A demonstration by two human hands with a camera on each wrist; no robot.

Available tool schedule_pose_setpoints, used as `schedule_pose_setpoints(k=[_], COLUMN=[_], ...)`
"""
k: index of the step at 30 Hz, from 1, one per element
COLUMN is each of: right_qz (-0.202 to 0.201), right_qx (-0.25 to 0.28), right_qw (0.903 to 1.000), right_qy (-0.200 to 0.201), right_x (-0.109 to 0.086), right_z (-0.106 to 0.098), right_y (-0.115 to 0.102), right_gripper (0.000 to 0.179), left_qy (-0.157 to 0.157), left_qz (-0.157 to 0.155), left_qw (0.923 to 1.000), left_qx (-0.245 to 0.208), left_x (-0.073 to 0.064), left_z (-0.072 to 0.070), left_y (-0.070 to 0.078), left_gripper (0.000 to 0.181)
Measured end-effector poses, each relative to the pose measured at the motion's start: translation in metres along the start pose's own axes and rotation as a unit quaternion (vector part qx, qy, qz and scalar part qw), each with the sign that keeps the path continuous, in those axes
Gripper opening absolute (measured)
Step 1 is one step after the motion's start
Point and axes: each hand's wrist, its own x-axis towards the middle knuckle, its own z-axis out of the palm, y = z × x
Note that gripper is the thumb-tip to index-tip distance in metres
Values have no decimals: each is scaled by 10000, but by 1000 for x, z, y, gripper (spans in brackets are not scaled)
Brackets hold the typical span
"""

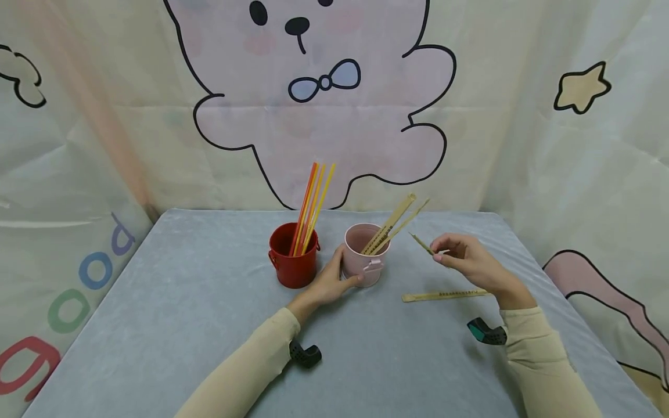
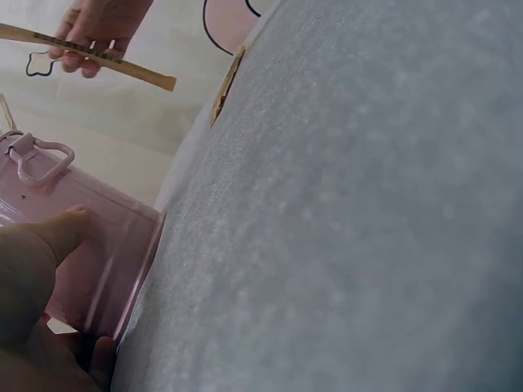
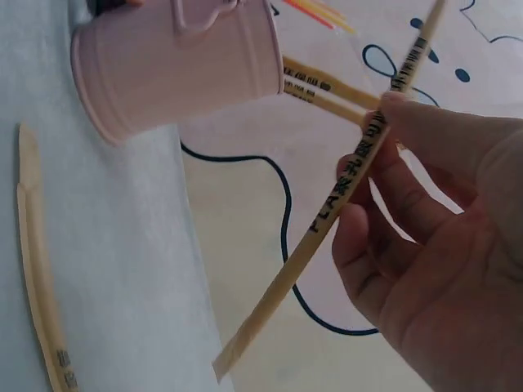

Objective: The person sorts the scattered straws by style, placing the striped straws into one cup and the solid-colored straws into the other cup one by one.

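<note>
My left hand (image 1: 328, 283) grips the lower part of a small pink bucket (image 1: 359, 268), thumb on the near side and fingers around the left. Several straws in brown paper wrappers (image 1: 389, 226) lean to the right inside it. Just right of the bucket, above the table, my right hand (image 1: 473, 262) pinches a wrapped straw (image 3: 298, 260) between thumb and fingers. Dark print runs along its wrapper in the right wrist view. Another wrapped straw (image 1: 444, 295) lies flat on the table below the right hand.
A red bucket (image 1: 295, 271) stands left of the pink one, with orange and yellow straws (image 1: 313, 209) leaning in it. Both stand on a table with a grey-blue cloth (image 1: 172, 302). A printed curtain (image 1: 324, 133) hangs behind the far edge.
</note>
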Motion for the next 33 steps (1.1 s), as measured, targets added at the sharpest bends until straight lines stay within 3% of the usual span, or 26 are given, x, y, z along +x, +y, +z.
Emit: schedule_pose_setpoints(k=[5,11,15,19,24,27,33], right_qz=[-240,-567,-850,-1162,-1144,-1063,-640], right_qx=[984,1877,2530,3318,3677,3672,2905], right_qw=[9924,9689,9453,9139,8926,8917,9178], right_qy=[694,1512,1876,2031,2345,2425,2630], right_x=[1,4,7,9,12,13,17], right_z=[6,12,17,22,25,27,37], right_y=[-10,-22,-31,-39,-45,-44,-37], right_gripper=[23,35,32,30,27,27,23], left_qy=[1,20,29,8,-46,-61,-56], left_qz=[12,-41,-20,-19,-5,8,11], left_qw=[10000,10000,9999,9998,9998,9997,9997], left_qx=[39,-72,-159,-203,-185,-222,-237], left_x=[-3,-5,-6,-10,-17,-18,-18], left_z=[0,3,3,-1,-5,-5,-5], left_y=[2,2,6,20,35,36,36], left_gripper=[86,87,88,87,85,85,84])
